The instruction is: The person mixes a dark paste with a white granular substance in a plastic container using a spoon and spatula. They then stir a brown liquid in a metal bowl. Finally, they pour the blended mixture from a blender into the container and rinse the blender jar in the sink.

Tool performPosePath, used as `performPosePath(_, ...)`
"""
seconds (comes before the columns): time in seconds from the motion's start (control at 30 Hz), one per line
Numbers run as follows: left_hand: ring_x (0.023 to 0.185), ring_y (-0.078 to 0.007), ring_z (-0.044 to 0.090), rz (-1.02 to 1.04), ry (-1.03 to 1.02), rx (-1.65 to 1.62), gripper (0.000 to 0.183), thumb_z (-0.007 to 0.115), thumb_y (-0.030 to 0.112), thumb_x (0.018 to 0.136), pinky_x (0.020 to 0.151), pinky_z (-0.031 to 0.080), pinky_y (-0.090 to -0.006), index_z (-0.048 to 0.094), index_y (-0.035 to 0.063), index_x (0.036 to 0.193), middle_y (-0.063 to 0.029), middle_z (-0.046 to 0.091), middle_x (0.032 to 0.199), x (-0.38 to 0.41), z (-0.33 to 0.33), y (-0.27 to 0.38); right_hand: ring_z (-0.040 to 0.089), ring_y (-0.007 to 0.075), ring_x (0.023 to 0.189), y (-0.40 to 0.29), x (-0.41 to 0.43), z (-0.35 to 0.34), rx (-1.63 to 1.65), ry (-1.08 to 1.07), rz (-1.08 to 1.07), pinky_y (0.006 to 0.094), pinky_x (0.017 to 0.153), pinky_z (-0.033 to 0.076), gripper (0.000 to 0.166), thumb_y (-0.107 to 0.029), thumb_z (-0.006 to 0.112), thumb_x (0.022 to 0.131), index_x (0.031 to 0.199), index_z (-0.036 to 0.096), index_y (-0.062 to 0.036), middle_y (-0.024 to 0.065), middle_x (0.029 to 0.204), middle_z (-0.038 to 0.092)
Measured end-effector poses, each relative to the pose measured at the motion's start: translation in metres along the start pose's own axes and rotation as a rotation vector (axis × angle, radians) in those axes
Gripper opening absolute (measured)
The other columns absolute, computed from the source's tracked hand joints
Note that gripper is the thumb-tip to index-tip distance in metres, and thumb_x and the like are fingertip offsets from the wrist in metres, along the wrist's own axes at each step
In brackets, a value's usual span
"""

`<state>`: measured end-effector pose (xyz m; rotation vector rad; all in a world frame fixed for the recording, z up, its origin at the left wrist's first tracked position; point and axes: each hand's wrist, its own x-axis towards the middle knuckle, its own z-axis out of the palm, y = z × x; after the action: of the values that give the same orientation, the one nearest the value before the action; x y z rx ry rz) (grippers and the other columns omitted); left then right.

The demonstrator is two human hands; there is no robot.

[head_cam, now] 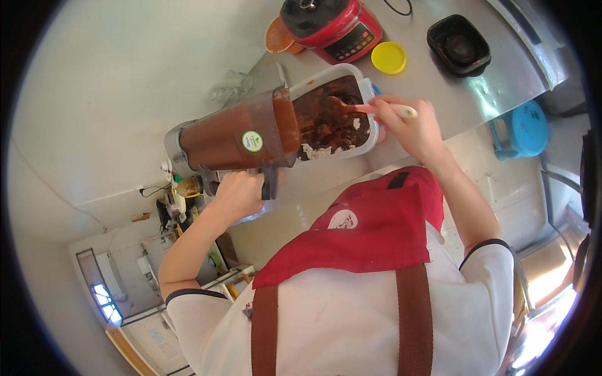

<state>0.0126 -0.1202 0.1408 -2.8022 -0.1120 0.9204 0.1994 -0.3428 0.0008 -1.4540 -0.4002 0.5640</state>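
Observation:
My left hand [239,195] grips the black handle of a clear blender jug [221,141] that holds a reddish-brown paste. The jug lies tilted, its mouth at the left side of a white plastic tub [375,134]. Inside the tub is a dark red-brown mixture [324,122] with pale lumps along the near side. My right hand [411,122] holds the pale handle of a spoon or spatula [364,108], whose head rests in the mixture and is coated with it.
Behind the tub, a red electric cooker [334,33] stands on the metal counter [423,94], beside an orange basket [281,37]. A yellow lid [388,58] and a black square pan [459,45] lie to the right. Below the counter's right edge is a blue plastic stool or container [526,129].

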Motion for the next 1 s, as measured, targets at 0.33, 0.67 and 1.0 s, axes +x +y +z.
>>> performPosePath(0.33,0.062,-0.037,0.059,0.008,-0.006,-0.07,0.012,0.061,0.008,0.057,0.059,0.048,-0.0433,0.058,0.0005,0.066,-0.0199,0.059,0.063,-0.002,0.006,0.004,0.055,0.0334,0.056,-0.016,0.004,0.009,-0.323,-0.034,-0.225,0.0392,0.057,0.046,0.019,-0.019,0.054,0.08,0.071,0.062,-0.0039,0.0151,0.058,0.056)
performPosePath(0.67,0.066,-0.0371,0.059,-0.065,-0.008,-0.082,0.014,0.063,0.009,0.057,0.061,0.048,-0.0436,0.058,0.0029,0.069,-0.0184,0.059,0.064,-0.005,0.012,-0.009,0.059,0.0318,0.064,-0.022,-0.012,0.0,-0.306,-0.068,-0.342,0.0365,0.062,0.049,0.015,-0.015,0.058,0.08,0.083,0.066,-0.0029,0.0151,0.07,0.062)
performPosePath(1.0,0.063,-0.0336,0.057,0.053,0.142,-0.231,0.017,0.066,0.008,0.061,0.057,0.047,-0.0382,0.062,0.0091,0.078,-0.0137,0.06,0.068,-0.017,0.028,-0.034,0.059,0.0276,0.064,-0.031,-0.031,-0.028,-0.286,-0.133,-0.503,0.0337,0.058,0.048,0.013,-0.007,0.061,0.079,0.091,0.066,-0.004,0.0118,0.073,0.062)
